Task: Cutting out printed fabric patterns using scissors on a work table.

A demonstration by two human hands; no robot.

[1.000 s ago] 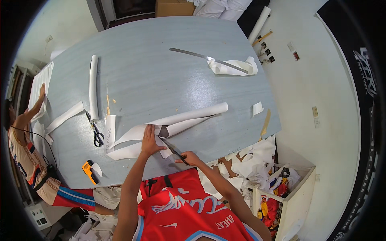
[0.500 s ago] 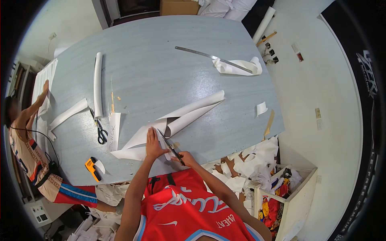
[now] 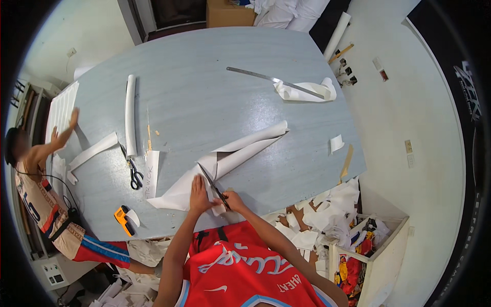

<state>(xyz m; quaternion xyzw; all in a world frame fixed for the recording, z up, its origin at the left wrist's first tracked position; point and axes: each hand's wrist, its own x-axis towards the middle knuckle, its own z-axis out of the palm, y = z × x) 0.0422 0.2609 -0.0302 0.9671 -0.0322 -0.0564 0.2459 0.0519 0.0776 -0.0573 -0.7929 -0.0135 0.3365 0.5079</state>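
My left hand (image 3: 201,197) lies flat on a white paper sheet (image 3: 179,189), fingers straight. Just right of it, my right hand (image 3: 232,200) grips black scissors (image 3: 214,183), whose long blades point away from me along a cut in the sheet. The sheet's far part curls into a long roll stretching to the right. To the left lie a lettered paper strip (image 3: 152,166), a second pair of black scissors (image 3: 136,179) and an orange-and-black tool (image 3: 123,221).
A co-worker (image 3: 48,194) reaches over paper at the table's left end. The blue-grey table (image 3: 245,46) also bears a paper roll (image 3: 130,115) and steel ruler (image 3: 250,72). Paper scraps (image 3: 337,199) and a white bin of fabric (image 3: 386,261) sit beyond the near right edge.
My left hand has slid slightly toward the near edge. The sheet's split left end now lies closer together and flatter. The scissors have shifted a little along the sheet.
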